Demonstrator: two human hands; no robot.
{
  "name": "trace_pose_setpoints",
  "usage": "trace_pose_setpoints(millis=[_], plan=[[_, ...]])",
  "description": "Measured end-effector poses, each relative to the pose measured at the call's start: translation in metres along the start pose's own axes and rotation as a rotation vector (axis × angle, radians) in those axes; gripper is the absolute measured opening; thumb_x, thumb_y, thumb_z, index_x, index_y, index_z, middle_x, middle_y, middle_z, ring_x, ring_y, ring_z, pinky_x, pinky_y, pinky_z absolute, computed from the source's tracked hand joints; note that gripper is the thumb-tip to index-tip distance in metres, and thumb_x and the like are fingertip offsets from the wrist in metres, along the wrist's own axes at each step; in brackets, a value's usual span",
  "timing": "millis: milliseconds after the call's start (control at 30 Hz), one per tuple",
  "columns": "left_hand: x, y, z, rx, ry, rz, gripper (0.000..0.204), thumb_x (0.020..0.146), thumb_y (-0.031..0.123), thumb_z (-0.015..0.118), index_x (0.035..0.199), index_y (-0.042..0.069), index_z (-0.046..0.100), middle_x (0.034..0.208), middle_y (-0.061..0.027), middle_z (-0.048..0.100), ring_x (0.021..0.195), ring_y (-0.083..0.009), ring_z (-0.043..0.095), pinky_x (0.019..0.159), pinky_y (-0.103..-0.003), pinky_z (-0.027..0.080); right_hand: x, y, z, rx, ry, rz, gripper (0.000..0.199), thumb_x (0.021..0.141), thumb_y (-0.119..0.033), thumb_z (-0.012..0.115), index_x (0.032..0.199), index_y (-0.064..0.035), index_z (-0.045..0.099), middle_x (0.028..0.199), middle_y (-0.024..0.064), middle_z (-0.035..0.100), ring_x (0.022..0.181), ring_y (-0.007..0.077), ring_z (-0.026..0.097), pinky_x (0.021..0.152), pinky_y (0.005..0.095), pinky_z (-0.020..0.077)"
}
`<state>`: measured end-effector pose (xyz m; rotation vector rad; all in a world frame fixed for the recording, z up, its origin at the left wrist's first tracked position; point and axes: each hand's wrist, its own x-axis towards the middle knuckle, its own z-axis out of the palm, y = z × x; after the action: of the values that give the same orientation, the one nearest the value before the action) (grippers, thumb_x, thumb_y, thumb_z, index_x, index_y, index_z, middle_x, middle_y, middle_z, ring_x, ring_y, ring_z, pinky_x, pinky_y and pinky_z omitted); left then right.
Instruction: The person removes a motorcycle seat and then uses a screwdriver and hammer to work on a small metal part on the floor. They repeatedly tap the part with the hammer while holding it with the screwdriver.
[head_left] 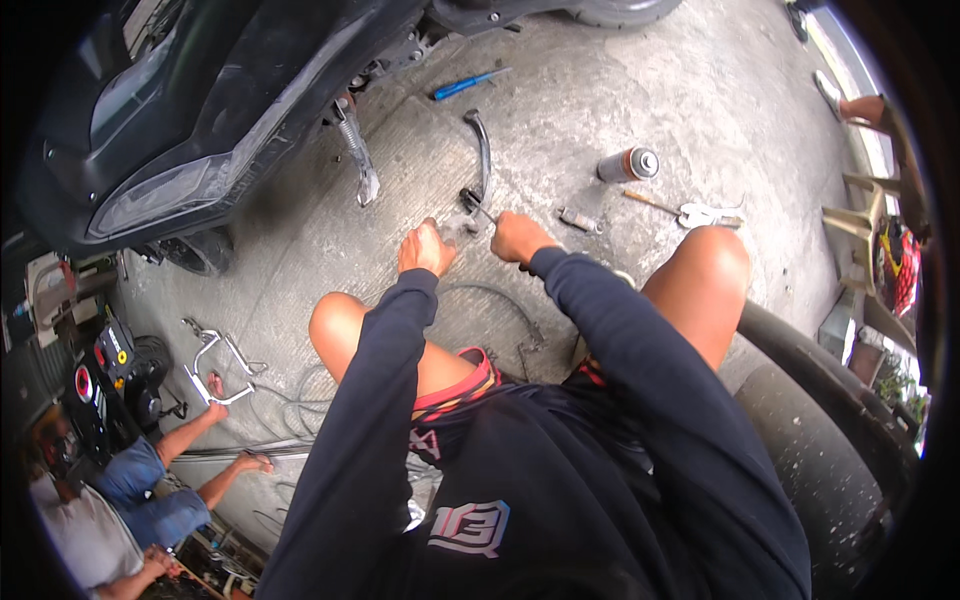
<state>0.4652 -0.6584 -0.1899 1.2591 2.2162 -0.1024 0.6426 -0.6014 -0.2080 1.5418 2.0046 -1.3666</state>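
Observation:
My left hand is closed, its fingertips at a small greyish metal piece just above the concrete. My right hand grips a thin-shafted tool; its handle is hidden in my fist. The shaft points at the dark end of a curved metal lever lying on the floor. Whether the tip touches it I cannot tell. To the right of my right hand lies a small metal cylindrical part.
A black scooter with its side stand looms upper left. Around lie a blue screwdriver, a spray can, a wooden-handled hammer, and a hose. Another person sits lower left beside a white metal frame.

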Motion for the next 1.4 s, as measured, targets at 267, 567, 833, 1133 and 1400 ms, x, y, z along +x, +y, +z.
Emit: trace_pose_setpoints(millis=[267,567,833,1133,1400], plan=[[-0.004,0.011,0.003,0.029,0.075,0.047,0.045,0.082,0.027,0.075,0.113,-0.003,0.068,0.109,-0.0327,0.07,0.104,-0.0475,0.069,0.094,-0.053,0.055,-0.012,0.016,-0.052,0.045,-0.165,0.028,0.052,0.086,-0.017,0.058,0.136,-0.001,0.061,0.115,0.0316,0.07,0.11,0.0403,0.07,0.094,0.0474,0.0552],[-0.004,0.012,-0.004,0.053,0.021,0.025,0.043,0.08,0.023,0.072,0.113,-0.004,0.069,0.111,-0.032,0.071,0.108,-0.0475,0.068,0.095,-0.053,0.055,-0.043,0.042,-0.029,-0.069,0.221,-0.185,0.032,0.098,-0.027,0.058,0.119,-0.01,0.075,0.096,0.0289,0.072,0.092,0.0454,0.071,0.085,0.0541,0.0557],[-0.002,0.014,-0.004,0.061,0.032,0.015,0.043,0.081,0.025,0.075,0.113,-0.004,0.07,0.111,-0.0328,0.07,0.108,-0.0473,0.068,0.095,-0.052,0.055,-0.044,0.024,-0.027,-0.054,0.274,-0.267,0.032,0.094,-0.021,0.058,0.119,-0.0081,0.073,0.089,0.0288,0.071,0.084,0.0471,0.07,0.079,0.0543,0.0569],[-0.001,0.013,-0.003,0.053,0.076,0.011,0.036,0.076,0.015,0.069,0.106,-0.004,0.071,0.106,-0.031,0.072,0.103,-0.047,0.07,0.093,-0.051,0.056,-0.04,0.022,-0.019,-0.103,0.283,-0.219,0.028,0.093,-0.017,0.056,0.113,-0.0068,0.073,0.083,0.0287,0.071,0.081,0.0482,0.07,0.076,0.0562,0.0567],[0.001,0.008,-0.005,0.033,0.069,0.017,0.037,0.076,0.015,0.069,0.107,-0.006,0.071,0.106,-0.0327,0.071,0.103,-0.0483,0.069,0.093,-0.052,0.055,-0.028,0.021,-0.019,-0.098,0.244,-0.2,0.028,0.092,-0.017,0.057,0.113,-0.0062,0.073,0.085,0.0292,0.071,0.082,0.0483,0.07,0.077,0.0555,0.0573]])
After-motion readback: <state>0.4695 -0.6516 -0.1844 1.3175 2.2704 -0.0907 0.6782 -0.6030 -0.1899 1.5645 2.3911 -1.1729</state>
